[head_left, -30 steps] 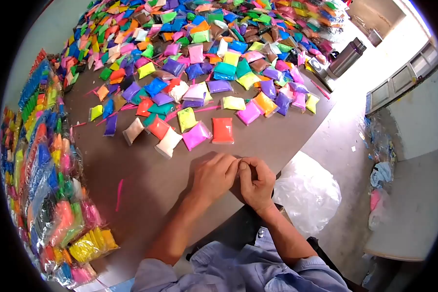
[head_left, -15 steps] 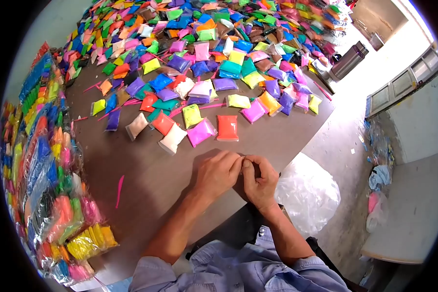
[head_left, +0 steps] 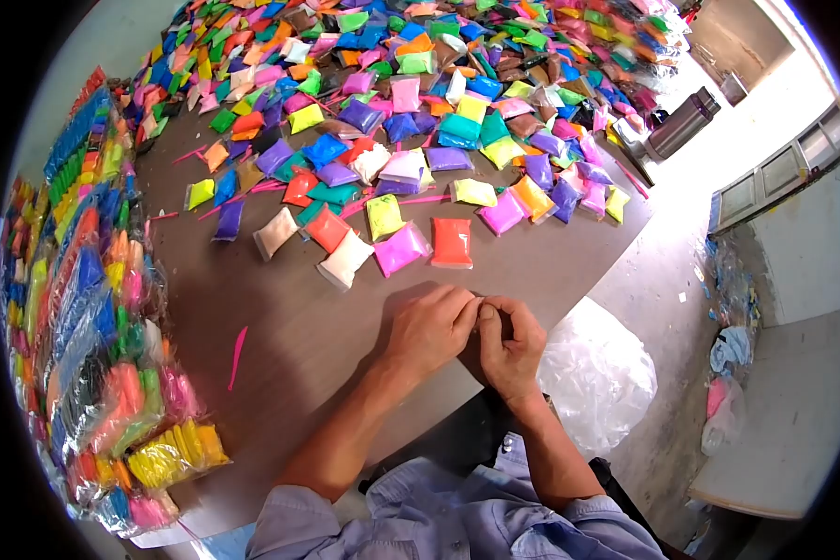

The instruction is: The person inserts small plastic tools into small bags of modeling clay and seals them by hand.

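My left hand [head_left: 431,327] and my right hand [head_left: 511,343] meet at the fingertips, close above the front edge of the brown table [head_left: 317,345]. Both are closed, with thumbs and forefingers pinched together. Whatever lies between the fingertips is hidden or too small to make out. Just beyond the hands lie a red packet [head_left: 452,243], a magenta packet [head_left: 402,249] and a pale cream packet [head_left: 345,259]. A yellow packet [head_left: 385,217] rests behind them. To the left, a thin pink plastic stick [head_left: 238,357] lies alone on the table.
A large heap of small coloured packets [head_left: 373,65] covers the table's far side. Clear bags of coloured packets [head_left: 93,327] are stacked along the left. A metal flask [head_left: 683,124] stands at the far right. Beside the table is a translucent plastic bag [head_left: 599,373].
The view has shifted slightly, so the table and packets appear a little to the right. My hands stay pinched together in nearly the same place.
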